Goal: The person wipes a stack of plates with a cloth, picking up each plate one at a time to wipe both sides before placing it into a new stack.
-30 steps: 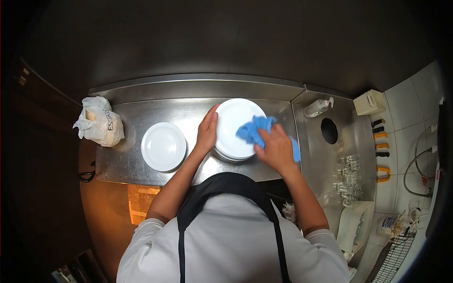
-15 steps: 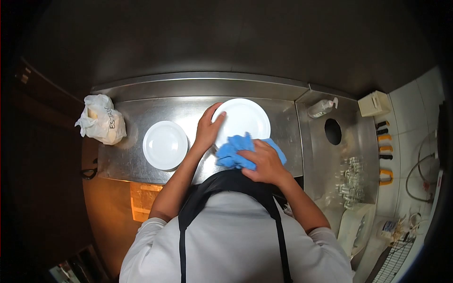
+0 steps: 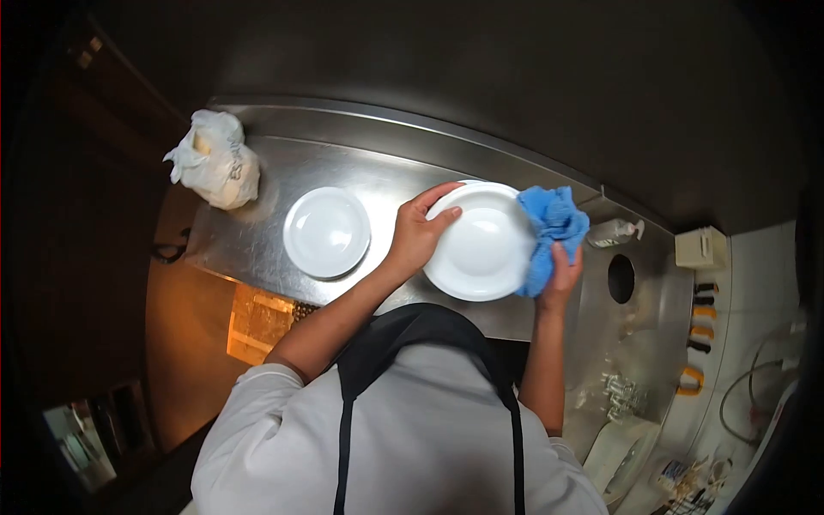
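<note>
A white plate (image 3: 482,249) is gripped at its left rim by my left hand (image 3: 418,236), thumb on the upper face and fingers round the outer edge. Bunched in my right hand (image 3: 561,276) is a blue cloth (image 3: 554,225), which lies along the plate's right rim and covers part of it. Another white rim shows just behind the held plate's far edge. Left of my hands, a second white plate (image 3: 327,232) rests on the steel counter (image 3: 266,249).
A tied white plastic bag (image 3: 225,167) stands at the counter's left end. On the right are a spray bottle (image 3: 615,232), a round hole (image 3: 621,279) in the steel top, glassware (image 3: 625,396) and a beige box (image 3: 700,249). Knives with orange and black handles (image 3: 704,313) line the right wall.
My right hand has carried the cloth from the plate's near edge round to its right rim. The held plate sits further right in view, and the whole view has turned somewhat.
</note>
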Tool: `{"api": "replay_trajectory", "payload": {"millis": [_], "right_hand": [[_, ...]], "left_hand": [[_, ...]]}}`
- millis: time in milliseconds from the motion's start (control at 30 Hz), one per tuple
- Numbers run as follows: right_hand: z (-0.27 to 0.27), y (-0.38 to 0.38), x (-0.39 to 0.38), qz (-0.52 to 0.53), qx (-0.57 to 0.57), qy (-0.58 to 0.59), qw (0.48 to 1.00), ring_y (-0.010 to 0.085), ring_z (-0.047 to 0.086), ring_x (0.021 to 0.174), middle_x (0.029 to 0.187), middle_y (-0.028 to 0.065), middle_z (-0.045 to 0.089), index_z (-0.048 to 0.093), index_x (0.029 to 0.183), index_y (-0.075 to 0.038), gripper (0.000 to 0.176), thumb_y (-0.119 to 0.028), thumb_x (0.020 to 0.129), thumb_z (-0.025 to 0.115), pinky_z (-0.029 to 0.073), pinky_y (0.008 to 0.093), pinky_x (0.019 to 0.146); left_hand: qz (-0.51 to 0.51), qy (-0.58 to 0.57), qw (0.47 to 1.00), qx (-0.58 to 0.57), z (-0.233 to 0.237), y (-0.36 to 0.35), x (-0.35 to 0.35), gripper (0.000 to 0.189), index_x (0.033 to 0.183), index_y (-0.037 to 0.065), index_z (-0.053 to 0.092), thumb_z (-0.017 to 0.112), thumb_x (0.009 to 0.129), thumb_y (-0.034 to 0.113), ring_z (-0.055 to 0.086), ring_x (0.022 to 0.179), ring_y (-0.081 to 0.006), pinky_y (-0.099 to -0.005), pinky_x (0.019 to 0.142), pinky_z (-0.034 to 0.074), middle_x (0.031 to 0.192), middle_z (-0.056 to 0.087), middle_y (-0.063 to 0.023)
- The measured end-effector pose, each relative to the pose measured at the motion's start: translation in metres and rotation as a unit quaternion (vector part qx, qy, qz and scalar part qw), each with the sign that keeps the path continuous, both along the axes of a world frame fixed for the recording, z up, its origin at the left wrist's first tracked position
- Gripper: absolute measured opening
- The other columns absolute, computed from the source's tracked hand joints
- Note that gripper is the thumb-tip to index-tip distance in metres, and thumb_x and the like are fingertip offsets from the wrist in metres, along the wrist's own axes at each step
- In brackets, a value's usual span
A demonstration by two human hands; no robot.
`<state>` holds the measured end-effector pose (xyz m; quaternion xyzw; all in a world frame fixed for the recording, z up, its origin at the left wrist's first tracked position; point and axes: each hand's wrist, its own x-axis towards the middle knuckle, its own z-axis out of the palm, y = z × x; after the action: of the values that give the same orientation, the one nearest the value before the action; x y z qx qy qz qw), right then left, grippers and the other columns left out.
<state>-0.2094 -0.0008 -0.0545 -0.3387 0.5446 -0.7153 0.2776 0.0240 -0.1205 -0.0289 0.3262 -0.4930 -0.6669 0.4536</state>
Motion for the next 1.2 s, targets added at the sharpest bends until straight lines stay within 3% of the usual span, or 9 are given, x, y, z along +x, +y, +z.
{"api": "replay_trajectory", "payload": {"millis": [167, 333, 467, 600, 633, 767, 867, 1000, 1200], "right_hand": [[0.032, -0.019, 0.011, 0.234, -0.027, -0.205, 0.95, 0.0236, 0.065, 0.103, 0.116, 0.0132, 0.068, 0.061, 0.126, 0.004, 0.046, -0.028, 0.096, 0.05, 0.05, 0.0344, 0.096], [0.032, -0.035, 0.075, 0.354, 0.008, -0.382, 0.853, 0.0266, 0.068, 0.103, 0.115, 0.0175, 0.07, 0.062, 0.127, 0.003, 0.047, -0.031, 0.097, 0.048, 0.056, 0.039, 0.089], [0.015, -0.021, 0.092, 0.354, 0.14, -0.364, 0.85, 0.0268, 0.067, 0.105, 0.117, 0.0168, 0.069, 0.062, 0.127, 0.002, 0.048, -0.034, 0.099, 0.048, 0.055, 0.0406, 0.09], [0.012, 0.004, 0.088, 0.345, 0.228, -0.27, 0.87, 0.0268, 0.066, 0.107, 0.119, 0.0164, 0.068, 0.061, 0.128, 0.002, 0.048, -0.035, 0.099, 0.047, 0.055, 0.0408, 0.092], [0.011, 0.008, 0.086, 0.34, 0.241, -0.251, 0.874, 0.0267, 0.066, 0.108, 0.12, 0.0163, 0.067, 0.06, 0.128, 0.002, 0.048, -0.035, 0.1, 0.047, 0.055, 0.0409, 0.092], [0.008, 0.021, 0.076, 0.317, 0.269, -0.192, 0.889, 0.0267, 0.064, 0.11, 0.122, 0.0159, 0.066, 0.059, 0.129, 0.002, 0.049, -0.035, 0.1, 0.047, 0.054, 0.0412, 0.093], [0.004, 0.029, 0.07, 0.304, 0.281, -0.159, 0.896, 0.0266, 0.064, 0.112, 0.124, 0.0156, 0.065, 0.058, 0.13, 0.002, 0.049, -0.035, 0.101, 0.046, 0.053, 0.0414, 0.094], [0.0, 0.037, 0.057, 0.28, 0.244, -0.137, 0.918, 0.0266, 0.063, 0.114, 0.126, 0.0152, 0.064, 0.057, 0.131, 0.002, 0.049, -0.035, 0.101, 0.046, 0.053, 0.0417, 0.095], [0.052, 0.014, 0.075, 0.264, 0.098, -0.127, 0.951, 0.024, 0.067, 0.096, 0.109, 0.0138, 0.068, 0.06, 0.122, 0.003, 0.042, -0.03, 0.099, 0.049, 0.054, 0.0375, 0.086]], "left_hand": [[-0.13, 0.006, 0.991, 0.019, -0.004, -0.002, 0.026, 0.037, 0.128, 0.001, 0.066, 0.073, 0.093, 0.009, 0.067, 0.102, -0.0121, -0.0286, 0.093, 0.054, 0.113, 0.072, -0.0056], [-0.099, 0.063, 0.992, -0.038, 0.008, 0.013, 0.049, 0.098, 0.161, 0.009, 0.018, 0.081, 0.087, 0.014, 0.043, 0.139, -0.0245, -0.0365, 0.114, 0.038, 0.158, 0.035, -0.0145], [0.012, 0.067, 0.988, -0.136, -0.011, 0.023, 0.056, 0.122, 0.164, 0.011, 0.001, 0.088, 0.08, 0.024, 0.022, 0.153, -0.0335, -0.0427, 0.122, 0.026, 0.166, 0.014, -0.0252], [0.065, -0.01, 0.98, -0.186, -0.009, 0.024, 0.079, 0.141, 0.163, 0.01, -0.003, 0.095, 0.066, 0.036, 0.018, 0.155, -0.0347, -0.0464, 0.124, 0.019, 0.168, 0.01, -0.0196], [0.14, -0.017, 0.96, -0.24, 0.003, 0.027, 0.085, 0.114, 0.158, 0.01, 0.032, 0.094, 0.066, 0.04, 0.021, 0.154, -0.0369, -0.051, 0.124, 0.019, 0.166, 0.023, -0.0177], [0.069, -0.08, 0.911, -0.399, 0.0, 0.017, 0.095, 0.037, 0.102, 0.006, 0.076, 0.084, 0.079, 0.034, 0.05, 0.138, -0.0344, -0.0447, 0.118, 0.033, 0.133, 0.065, -0.0142], [0.03, 0.051, 0.962, -0.266, -0.008, 0.015, 0.092, 0.034, 0.102, 0.006, 0.074, 0.082, 0.082, 0.032, 0.064, 0.119, -0.0281, -0.0381, 0.107, 0.046, 0.117, 0.073, -0.0095], [0.072, -0.033, 0.991, -0.109, -0.02, 0.002, 0.117, 0.028, 0.096, 0.003, 0.069, 0.079, 0.09, 0.029, 0.07, 0.081, -0.0117, -0.0314, 0.071, 0.054, 0.086, 0.074, -0.0072], [-0.083, -0.055, 0.995, 0.002, -0.009, -0.015, 0.126, 0.031, 0.108, 0.002, 0.069, 0.076, 0.093, 0.029, 0.066, 0.097, -0.0125, -0.0309, 0.086, 0.053, 0.098, 0.072, -0.0084]]}}
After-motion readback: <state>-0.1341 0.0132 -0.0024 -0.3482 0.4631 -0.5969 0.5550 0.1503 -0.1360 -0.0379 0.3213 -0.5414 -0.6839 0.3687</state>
